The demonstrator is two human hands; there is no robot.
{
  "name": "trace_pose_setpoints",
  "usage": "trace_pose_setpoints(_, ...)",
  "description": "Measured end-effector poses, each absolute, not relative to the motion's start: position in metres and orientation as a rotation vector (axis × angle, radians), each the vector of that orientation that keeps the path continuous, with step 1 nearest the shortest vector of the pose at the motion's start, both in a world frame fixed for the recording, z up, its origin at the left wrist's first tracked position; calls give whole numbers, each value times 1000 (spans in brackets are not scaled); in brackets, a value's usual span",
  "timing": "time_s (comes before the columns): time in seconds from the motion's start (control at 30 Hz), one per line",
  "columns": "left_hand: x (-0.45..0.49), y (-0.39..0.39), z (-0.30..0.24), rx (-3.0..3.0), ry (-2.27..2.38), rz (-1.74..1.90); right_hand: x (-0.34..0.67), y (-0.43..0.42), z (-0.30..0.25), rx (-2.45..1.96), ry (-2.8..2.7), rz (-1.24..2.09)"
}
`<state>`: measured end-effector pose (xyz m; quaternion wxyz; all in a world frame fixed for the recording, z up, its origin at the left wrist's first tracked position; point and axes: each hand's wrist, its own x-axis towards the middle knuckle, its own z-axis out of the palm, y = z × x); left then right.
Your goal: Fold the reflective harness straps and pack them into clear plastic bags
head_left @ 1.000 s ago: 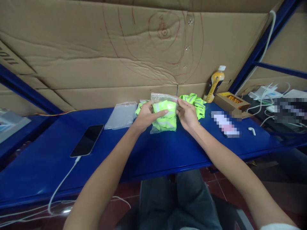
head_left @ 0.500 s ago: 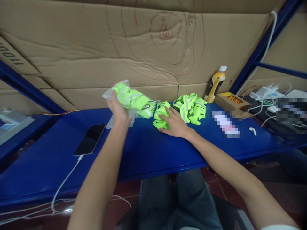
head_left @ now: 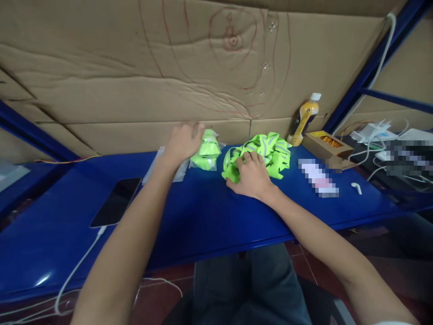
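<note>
My left hand (head_left: pixel 185 141) is at the back of the blue table, its slightly blurred fingers apart against the upper left of a clear plastic bag (head_left: pixel 213 165) packed with neon-yellow reflective straps (head_left: pixel 208 149). The bag rests on the tabletop near the cardboard wall. Under my left wrist lies a flat, pale plastic bag (head_left: pixel 181 174). Curled over the near left part of a loose heap of neon-yellow straps with grey reflective bands (head_left: pixel 270 151) is my right hand (head_left: pixel 253 177), its thumb set apart. Its fingertips are partly hidden among the straps.
A phone (head_left: pixel 117 201) on a white charging cable (head_left: pixel 81 262) lies on the left of the blue table (head_left: pixel 209 216). At the right are a juice bottle (head_left: pixel 306 118), an open cardboard box (head_left: pixel 326 146), a blurred-out item (head_left: pixel 318 178) and a white earbud (head_left: pixel 356 188).
The filled bag has come down onto the table and turned more upright, with my left hand shifted right over it. My right hand has drawn the nearer straps right, against the heap.
</note>
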<state>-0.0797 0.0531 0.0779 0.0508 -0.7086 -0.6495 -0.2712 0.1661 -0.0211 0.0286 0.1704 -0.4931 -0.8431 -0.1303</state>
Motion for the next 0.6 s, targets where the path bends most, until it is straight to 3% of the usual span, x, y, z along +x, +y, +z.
trace_pose_setpoints(0.13, -60, 56, 53, -2295, -1956, -609, 164, -18, 21, -1365, -2391, -299)
trace_pose_setpoints(0.33, -62, 58, 20, -2421, -1787, -599, 167, -14, 11, -1355, -2500, -281)
trace_pose_setpoints(0.6, -63, 56, 50, -2422, -1906, -280, 169, -11, 11, -1332, -2507, -283)
